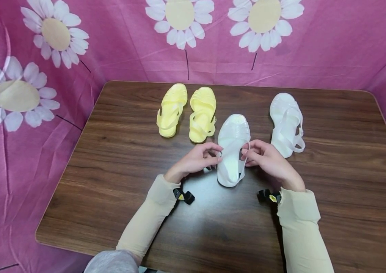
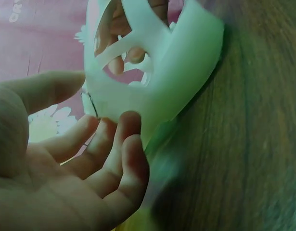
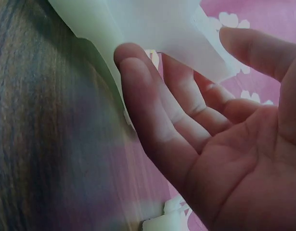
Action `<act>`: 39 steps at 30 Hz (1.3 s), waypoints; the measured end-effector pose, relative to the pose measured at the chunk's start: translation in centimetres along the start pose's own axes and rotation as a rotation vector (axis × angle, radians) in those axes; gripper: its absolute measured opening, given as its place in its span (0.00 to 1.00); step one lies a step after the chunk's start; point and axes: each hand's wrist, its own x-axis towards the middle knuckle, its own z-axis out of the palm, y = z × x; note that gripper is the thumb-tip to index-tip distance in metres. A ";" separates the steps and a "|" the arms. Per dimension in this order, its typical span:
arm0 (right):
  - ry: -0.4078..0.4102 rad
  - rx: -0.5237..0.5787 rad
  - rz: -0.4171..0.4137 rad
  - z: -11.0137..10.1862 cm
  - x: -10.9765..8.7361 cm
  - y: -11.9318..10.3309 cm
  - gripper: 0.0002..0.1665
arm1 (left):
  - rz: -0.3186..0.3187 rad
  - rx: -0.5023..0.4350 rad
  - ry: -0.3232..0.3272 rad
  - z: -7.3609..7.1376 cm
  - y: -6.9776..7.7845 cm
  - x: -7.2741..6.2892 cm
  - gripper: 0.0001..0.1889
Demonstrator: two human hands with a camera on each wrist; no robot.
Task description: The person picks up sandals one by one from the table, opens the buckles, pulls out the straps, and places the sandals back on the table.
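Observation:
A white sandal point(image 1: 230, 165) with a closed, ribbed toe stands in the middle of the table, toe pointing away. At its left side my left hand point(image 1: 194, 160) pinches the strap's buckle area, where a thin dark pin shows in the left wrist view. From the other side my right hand point(image 1: 270, 161) holds the strap point(image 3: 205, 57), its fingers behind the band and its thumb by the edge. Through the strap openings, some right-hand fingers show in the left wrist view. The second white sandal point(image 1: 283, 108) lies beyond my right hand, straps upward.
Two yellow sandals point(image 1: 175, 96) lie side by side at the back, left of the held one. Under everything is a dark wood-grain table point(image 1: 111, 159). Pink cloth point(image 1: 213, 64) with large daisies hangs behind and along the sides. Both wrists carry black straps point(image 1: 183, 195).

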 end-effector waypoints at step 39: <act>-0.128 -0.160 -0.047 -0.7 -0.7 -0.6 0.17 | -0.003 0.084 -0.203 -1.0 0.0 -0.4 0.20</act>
